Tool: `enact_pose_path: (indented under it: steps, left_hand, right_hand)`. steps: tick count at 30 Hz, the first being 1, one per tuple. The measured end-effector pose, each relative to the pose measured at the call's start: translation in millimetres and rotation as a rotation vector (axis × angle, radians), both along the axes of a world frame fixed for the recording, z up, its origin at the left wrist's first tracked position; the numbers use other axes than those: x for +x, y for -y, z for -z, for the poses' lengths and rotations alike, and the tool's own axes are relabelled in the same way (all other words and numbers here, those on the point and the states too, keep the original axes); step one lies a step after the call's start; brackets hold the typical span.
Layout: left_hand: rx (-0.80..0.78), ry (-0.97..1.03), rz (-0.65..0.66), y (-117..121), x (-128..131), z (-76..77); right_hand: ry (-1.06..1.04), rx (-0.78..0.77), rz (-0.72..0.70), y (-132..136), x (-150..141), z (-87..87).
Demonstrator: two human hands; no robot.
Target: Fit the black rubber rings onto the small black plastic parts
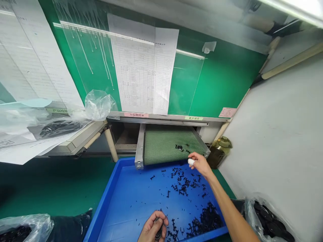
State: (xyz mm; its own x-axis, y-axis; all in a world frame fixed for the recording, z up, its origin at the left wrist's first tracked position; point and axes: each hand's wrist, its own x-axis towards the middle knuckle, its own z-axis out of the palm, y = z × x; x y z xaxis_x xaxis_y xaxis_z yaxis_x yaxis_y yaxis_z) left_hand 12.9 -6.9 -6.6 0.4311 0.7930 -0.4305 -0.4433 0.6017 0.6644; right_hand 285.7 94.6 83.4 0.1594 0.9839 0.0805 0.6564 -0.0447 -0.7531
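My left hand is low in the view, over the near part of the blue tray. Its fingers are curled round dark round pieces, which look like black rings, partly hidden by the fingers. At the front edge of the green conveyor belt, my right hand reaches forward, with a white cover on one fingertip. Its fingers are slightly bent and apart, and I see nothing between them. A black ring lies on the belt just beyond, with small black scraps around it.
The blue tray under the belt holds scattered black scraps and a denser pile at near right. Bags of black parts stand at both sides. A jug is beside the right wall. A paper-covered table is at left.
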Motion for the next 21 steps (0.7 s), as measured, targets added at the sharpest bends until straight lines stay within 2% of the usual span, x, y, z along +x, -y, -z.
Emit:
enact_pose_path:
  steps: [6,9,12,14,17,19,21]
  left_hand:
    - [0.15,-0.046,0.011,7,1,-15.1]
    - [0.205,-0.062,0.018,10,0,-14.9]
    - [0.275,-0.114,0.083,11,0,-7.1]
    - [0.329,-0.155,0.128,11,0,-0.8]
    - [0.358,-0.181,0.137,10,0,3.3]
    - [0.298,-0.167,0.11,9,0,0.4]
    - [0.203,-0.112,0.065,9,-1,-5.6]
  right_hand:
    - [-0.076,-0.019,-0.102,85,-74,31.9]
    - [-0.038,0.01,-0.12,111,-112,41.5]
    - [0.002,0.014,-0.085,127,-140,47.2]
    - [0.045,-0.014,-0.103,132,-148,46.1]
    - [0.216,-0.098,-0.233,127,-140,35.2]
    - [0.339,-0.117,-0.245,111,-123,23.7]
    - [0.412,-0.089,-0.16,84,-101,11.3]
